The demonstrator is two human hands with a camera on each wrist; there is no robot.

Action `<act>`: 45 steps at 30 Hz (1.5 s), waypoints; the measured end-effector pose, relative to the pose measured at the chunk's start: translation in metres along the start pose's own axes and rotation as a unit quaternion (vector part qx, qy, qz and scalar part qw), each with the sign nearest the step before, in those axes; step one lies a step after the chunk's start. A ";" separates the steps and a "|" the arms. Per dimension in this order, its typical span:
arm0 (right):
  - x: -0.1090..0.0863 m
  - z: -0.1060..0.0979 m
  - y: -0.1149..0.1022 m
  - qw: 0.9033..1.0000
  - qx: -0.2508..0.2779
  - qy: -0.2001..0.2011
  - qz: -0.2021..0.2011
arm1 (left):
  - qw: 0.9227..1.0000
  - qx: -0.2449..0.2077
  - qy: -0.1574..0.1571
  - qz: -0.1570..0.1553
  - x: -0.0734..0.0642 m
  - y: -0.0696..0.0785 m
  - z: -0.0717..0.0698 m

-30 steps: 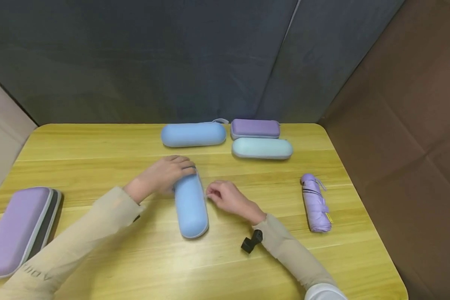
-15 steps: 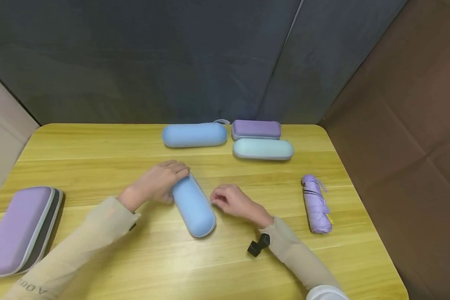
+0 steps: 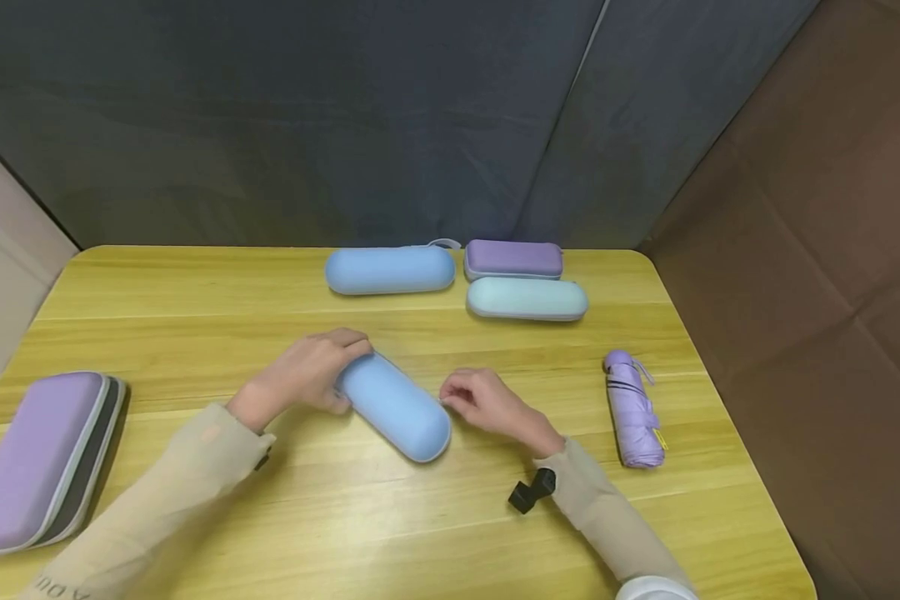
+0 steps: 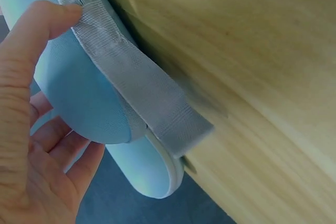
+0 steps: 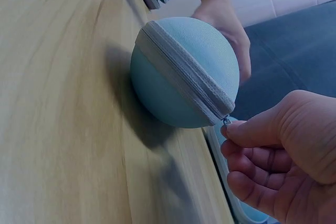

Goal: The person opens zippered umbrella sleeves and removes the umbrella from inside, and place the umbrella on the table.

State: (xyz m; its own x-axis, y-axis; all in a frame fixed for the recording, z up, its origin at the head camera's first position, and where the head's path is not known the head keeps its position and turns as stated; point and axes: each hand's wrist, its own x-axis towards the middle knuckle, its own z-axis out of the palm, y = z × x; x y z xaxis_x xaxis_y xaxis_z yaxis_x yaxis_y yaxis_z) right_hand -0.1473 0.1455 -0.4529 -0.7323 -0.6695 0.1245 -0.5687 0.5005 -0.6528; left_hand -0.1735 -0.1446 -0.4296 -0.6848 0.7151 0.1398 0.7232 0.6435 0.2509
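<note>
A light blue zippered hard case lies slantwise at the middle of the table. My left hand grips its upper left end, thumb on the near side and fingers over the far side. A grey fabric strap sticks out from that end in the left wrist view, the thumb tip at its base. At the opposite end, my right hand pinches the small metal zipper pull between thumb and forefinger. The grey zipper band runs closed around this rounded end.
Along the back edge lie another blue case, a purple case and a mint case. A folded lilac umbrella is on the right, a large purple case at the left edge.
The blue case has turned from nearly upright in view to slanting, its near end swinging right. My left hand has shifted slightly left and down; my right hand has moved right with that end.
</note>
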 end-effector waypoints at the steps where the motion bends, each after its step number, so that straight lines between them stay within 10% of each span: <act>1: -0.001 0.000 0.001 1.000 0.006 0.001 0.005 | 1.000 -0.006 0.003 0.000 -0.001 -0.001 0.000; 17: -0.003 -0.003 0.008 1.000 0.011 0.007 0.004 | 0.999 -0.032 -0.037 -0.002 -0.004 -0.005 -0.005; 45: -0.038 -0.006 0.011 0.995 -0.049 0.087 0.023 | 0.998 -0.018 0.006 -0.061 -0.010 0.004 -0.002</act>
State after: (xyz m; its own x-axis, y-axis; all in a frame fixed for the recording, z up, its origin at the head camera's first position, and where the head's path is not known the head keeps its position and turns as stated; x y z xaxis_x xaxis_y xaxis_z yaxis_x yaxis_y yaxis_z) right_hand -0.1281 0.1802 -0.4603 -0.8066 -0.5448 0.2293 -0.5614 0.5848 -0.5855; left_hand -0.1641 -0.1492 -0.4283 -0.7690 0.6283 0.1177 0.6305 0.7151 0.3017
